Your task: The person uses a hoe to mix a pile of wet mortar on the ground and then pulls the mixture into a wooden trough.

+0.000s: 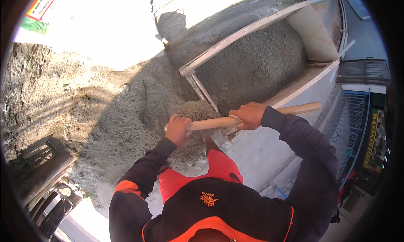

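Both our left hand (177,130) and right hand (249,115) clamp the wooden handle (252,117) mid-frame; wooden box (235,36) upper right looks mostly filled, sand pile (122,115) left remains.

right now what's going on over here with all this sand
A person grips a long wooden handle with both hands: the left hand low near its lower end, the right hand further up. The tool's head cannot be seen; it sits at a heap of grey sandy mix on the ground. Beside the heap stands a wooden box frame, already filled with the same grey material. A white sack lies beyond the heap.
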Tool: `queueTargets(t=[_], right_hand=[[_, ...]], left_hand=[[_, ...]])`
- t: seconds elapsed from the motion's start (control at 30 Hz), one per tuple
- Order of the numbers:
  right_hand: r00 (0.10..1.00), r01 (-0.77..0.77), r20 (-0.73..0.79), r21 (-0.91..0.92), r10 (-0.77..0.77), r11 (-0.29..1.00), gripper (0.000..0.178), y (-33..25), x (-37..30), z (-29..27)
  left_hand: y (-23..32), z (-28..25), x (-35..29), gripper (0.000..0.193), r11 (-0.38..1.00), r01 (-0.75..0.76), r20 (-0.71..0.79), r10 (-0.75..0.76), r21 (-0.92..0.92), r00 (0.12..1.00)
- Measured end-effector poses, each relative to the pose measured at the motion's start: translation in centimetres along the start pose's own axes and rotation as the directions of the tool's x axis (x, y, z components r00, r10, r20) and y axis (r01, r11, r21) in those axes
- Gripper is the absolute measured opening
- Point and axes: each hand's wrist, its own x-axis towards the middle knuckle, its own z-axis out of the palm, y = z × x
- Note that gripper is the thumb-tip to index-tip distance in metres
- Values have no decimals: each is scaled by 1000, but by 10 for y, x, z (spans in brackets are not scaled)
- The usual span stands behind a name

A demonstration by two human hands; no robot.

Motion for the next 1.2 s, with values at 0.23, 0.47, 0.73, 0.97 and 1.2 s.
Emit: queueTargets(t=[0.23,0.47,0.73,0.97,1.2], right_hand=[[613,-699,-742,-349,272,625,17,143,-285,-64],[671,-683,-459,-78,581,727,11,122,-269,40],[976,-160,-23,599,217,784,46,-28,-34,193],[934,-225,73,881,348,417,45,-90,188,246],[728,16,10,999,685,-32,44,-98,383,251]], left_hand=[[261,-35,245,34,923,-352,-285,299,-157,911],[251,-30,174,34,940,-328,15,331,-92,944],[41,57,-32,43,996,36,-3,-36,80,999],[20,116,-124,74,402,628,275,-650,-667,708],[0,211,-167,62,-375,589,699,-386,-716,602]])
